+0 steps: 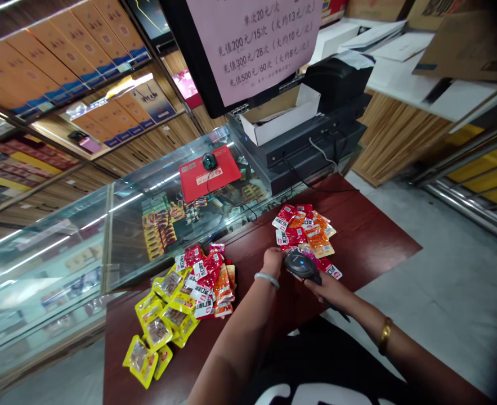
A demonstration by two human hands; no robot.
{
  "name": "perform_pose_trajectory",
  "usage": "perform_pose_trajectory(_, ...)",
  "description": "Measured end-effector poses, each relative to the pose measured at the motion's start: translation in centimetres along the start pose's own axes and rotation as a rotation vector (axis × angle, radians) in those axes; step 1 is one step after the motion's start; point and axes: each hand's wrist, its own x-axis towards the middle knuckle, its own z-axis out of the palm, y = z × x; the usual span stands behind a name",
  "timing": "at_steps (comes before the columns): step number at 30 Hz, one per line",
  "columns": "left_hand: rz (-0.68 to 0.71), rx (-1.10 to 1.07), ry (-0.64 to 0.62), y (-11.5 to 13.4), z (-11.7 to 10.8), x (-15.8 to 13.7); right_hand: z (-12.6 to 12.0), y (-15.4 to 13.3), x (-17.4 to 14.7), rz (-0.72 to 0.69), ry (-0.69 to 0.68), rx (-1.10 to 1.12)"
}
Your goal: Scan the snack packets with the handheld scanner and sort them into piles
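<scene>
My right hand (327,288) is wrapped round the handle of a black barcode scanner (301,264), whose head shows a small blue light. The scanner is over the near edge of a pile of red and orange snack packets (301,228). Close to the scanner's left side, my left hand (273,260) has its fingers curled in; what they hold, if anything, is hidden. To the left lies a second pile, with red snack packets (208,270) beside yellow snack packets (168,318).
The dark red tabletop (248,253) adjoins a glass display counter (125,230). A computer mouse (209,161) rests on a red mat (229,169). Behind are a monitor with a pink price sheet (256,45) and an open white box (288,121). A cable crosses the table's back edge.
</scene>
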Motion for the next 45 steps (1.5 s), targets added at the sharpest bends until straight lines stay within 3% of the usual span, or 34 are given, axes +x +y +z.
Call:
perform_pose_trajectory(4, -0.073, -0.085, 0.012, -0.3, -3.3, -1.7, -0.1, -0.5, 0.1, -0.024, -0.015, -0.038)
perform_pose_trajectory(10, -0.054, -0.207, 0.068, -2.3, -8.8, -5.2, 0.9, -1.3, 0.9, -0.082, -0.062, -0.101)
perform_pose_trajectory(17, 0.057, 0.073, 0.096, -2.6, -10.6, -7.7, 3.4, -2.5, 2.6, -0.171, -0.202, -0.13)
perform_pose_trajectory(20, 0.09, 0.145, 0.115, -2.5, -12.5, -8.5, 4.0, -2.5, 3.0, -0.184, -0.241, -0.146)
perform_pose_trajectory(23, 0.041, 0.208, 0.214, -2.4, -16.1, -9.7, 3.9, -2.1, 2.9, -0.161, -0.218, -0.149)
perform_pose_trajectory(25, 0.035, 0.351, 0.361, -2.1, -18.6, -10.5, 3.5, -1.8, 2.7, -0.14, -0.196, -0.142)
perform_pose_trajectory(28, 0.209, 0.614, 0.675, -0.8, -20.3, -10.5, 2.7, -1.6, 2.3, -0.109, -0.162, -0.121)
perform_pose_trajectory(29, 0.271, 0.663, 0.715, -0.1, -20.0, -9.9, 2.5, -1.6, 2.2, -0.102, -0.145, -0.111)
perform_pose_trajectory(31, 0.346, 0.667, 0.65, 1.4, -17.9, -7.8, 2.0, -1.7, 2.4, -0.097, -0.108, -0.091)
perform_pose_trajectory(35, 0.404, 0.512, 0.383, 4.6, -10.4, -1.4, 0.9, -1.8, 3.3, -0.12, -0.074, -0.056)
perform_pose_trajectory(40, 0.359, 0.57, 0.282, 8.1, -2.2, 5.6, -0.5, -2.0, 4.0, -0.104, 0.008, 0.055)
perform_pose_trajectory(42, 0.343, 0.615, 0.305, 8.8, -0.4, 7.1, -1.1, -2.0, 4.0, -0.07, 0.045, 0.089)
perform_pose_trajectory(45, 0.33, 0.638, 0.333, 8.9, 0.5, 8.0, -1.9, -1.8, 4.1, -0.038, 0.072, 0.102)
